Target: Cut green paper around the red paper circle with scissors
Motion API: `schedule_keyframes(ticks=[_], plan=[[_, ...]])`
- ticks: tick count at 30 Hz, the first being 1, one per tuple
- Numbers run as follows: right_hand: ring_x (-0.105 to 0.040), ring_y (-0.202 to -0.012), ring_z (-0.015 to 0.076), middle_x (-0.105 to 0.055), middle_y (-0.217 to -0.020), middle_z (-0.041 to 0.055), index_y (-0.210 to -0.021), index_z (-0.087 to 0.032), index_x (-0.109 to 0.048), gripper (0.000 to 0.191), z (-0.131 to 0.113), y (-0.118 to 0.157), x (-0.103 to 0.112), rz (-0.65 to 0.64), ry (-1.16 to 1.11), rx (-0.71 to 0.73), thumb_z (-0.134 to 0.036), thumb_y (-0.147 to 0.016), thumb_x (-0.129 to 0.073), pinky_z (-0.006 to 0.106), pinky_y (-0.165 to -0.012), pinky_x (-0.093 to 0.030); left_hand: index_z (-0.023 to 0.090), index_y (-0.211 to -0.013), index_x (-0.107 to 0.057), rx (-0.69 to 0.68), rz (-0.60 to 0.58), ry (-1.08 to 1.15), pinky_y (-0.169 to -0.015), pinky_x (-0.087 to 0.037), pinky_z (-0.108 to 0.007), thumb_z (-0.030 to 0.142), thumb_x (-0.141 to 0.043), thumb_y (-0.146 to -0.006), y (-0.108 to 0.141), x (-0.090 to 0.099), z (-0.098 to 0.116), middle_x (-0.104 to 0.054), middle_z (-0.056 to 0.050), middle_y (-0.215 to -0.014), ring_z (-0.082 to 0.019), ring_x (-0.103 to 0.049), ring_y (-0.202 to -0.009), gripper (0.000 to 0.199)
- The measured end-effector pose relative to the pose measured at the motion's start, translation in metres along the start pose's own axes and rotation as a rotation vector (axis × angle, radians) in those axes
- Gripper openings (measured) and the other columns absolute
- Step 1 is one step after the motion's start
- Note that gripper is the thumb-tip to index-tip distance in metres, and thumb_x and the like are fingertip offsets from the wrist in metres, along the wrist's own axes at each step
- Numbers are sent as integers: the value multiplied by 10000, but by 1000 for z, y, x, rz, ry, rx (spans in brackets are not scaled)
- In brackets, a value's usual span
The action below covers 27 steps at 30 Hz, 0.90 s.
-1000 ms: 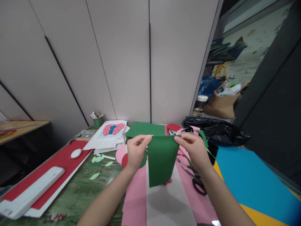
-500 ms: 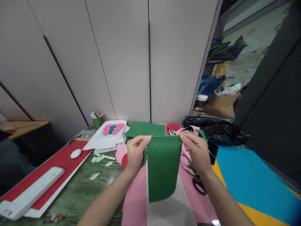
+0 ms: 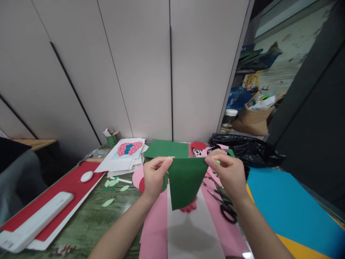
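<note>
A sheet of green paper [image 3: 187, 181] hangs between my two hands, its lower end curling away from me. My left hand [image 3: 156, 177] pinches the top left corner between thumb and fingers. The top right corner is pinched by my right hand [image 3: 228, 172]. Beneath the sheet lies white paper [image 3: 192, 233] on pink paper [image 3: 153, 230]. A cluster of red-pink pieces [image 3: 189, 207] on the white paper is partly hidden by the green sheet. Black-handled scissors [image 3: 228, 213] rest on the pink paper, below my right hand.
On the left are red paper [image 3: 88, 167], a long white device [image 3: 37, 219], a white mouse-like object [image 3: 87, 176] and leaf cutouts [image 3: 108, 202]. White sheets with a heart picture [image 3: 129, 148] lie behind. Blue paper [image 3: 291, 201] and a black plastic bag [image 3: 245, 149] are at right.
The green sheet's lower end has swung up and away, uncovering part of the red-pink cluster. Both hands keep their pinch. At far left, a person's grey-clad part has come into view.
</note>
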State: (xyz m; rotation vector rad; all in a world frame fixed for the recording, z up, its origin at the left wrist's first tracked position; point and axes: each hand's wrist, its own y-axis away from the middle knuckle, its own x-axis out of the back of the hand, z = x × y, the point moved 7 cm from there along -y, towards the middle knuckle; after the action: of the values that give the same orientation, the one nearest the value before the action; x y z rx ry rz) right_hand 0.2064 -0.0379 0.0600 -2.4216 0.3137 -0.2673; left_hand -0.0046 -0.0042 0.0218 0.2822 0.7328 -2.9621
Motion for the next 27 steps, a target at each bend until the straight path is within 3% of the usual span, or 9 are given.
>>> schedule_keyframes(ticks=[6,11,14,18,22,27], plan=[[-467,-666,177,-506,-610,9,-541,-200,-506,258,-10,5,-1,73,6,86,-253,-790,-553,316,-676,-368,172,-714,-712,-24,5,-46,-600,-431,-245,275,-642,-713,1,0,5,-698,-32,-720,-154,-582,-641,124],[-444,-604,154,-457,-583,-2,-569,-200,-486,312,3,8,-2,123,95,-65,-323,-854,-453,267,-572,-355,174,-726,-711,-15,33,-83,-538,-388,-217,290,-640,-713,3,1,5,-655,0,-614,-121,-532,-567,136],[-514,-672,175,-537,-639,24,-630,-195,-562,359,8,4,-4,23,54,-122,-393,-868,-382,270,-622,-403,162,-730,-708,1,69,-80,-520,-370,-217,311,-639,-711,1,3,1,-626,4,-586,-116,-509,-547,165],[-524,-682,182,-561,-673,19,-654,-190,-601,237,9,0,-11,-153,82,-187,-404,-747,-559,266,-599,-427,151,-732,-704,10,71,-59,-538,-384,-226,320,-642,-707,-1,2,-3,-618,-1,-582,-125,-517,-557,182],[-415,-539,124,-407,-536,-19,-502,-181,-493,289,12,1,-13,-193,122,-265,-339,-714,-609,233,-484,-371,158,-721,-703,6,69,-46,-543,-398,-228,311,-649,-701,0,1,-2,-622,-1,-575,-126,-525,-561,164],[-313,-516,98,-318,-514,-32,-467,-184,-355,381,9,-1,-10,-229,176,-182,-308,-750,-578,230,-469,-289,153,-747,-707,1,49,-39,-588,-428,-250,309,-645,-700,-2,0,2,-661,-26,-645,-150,-563,-613,175]])
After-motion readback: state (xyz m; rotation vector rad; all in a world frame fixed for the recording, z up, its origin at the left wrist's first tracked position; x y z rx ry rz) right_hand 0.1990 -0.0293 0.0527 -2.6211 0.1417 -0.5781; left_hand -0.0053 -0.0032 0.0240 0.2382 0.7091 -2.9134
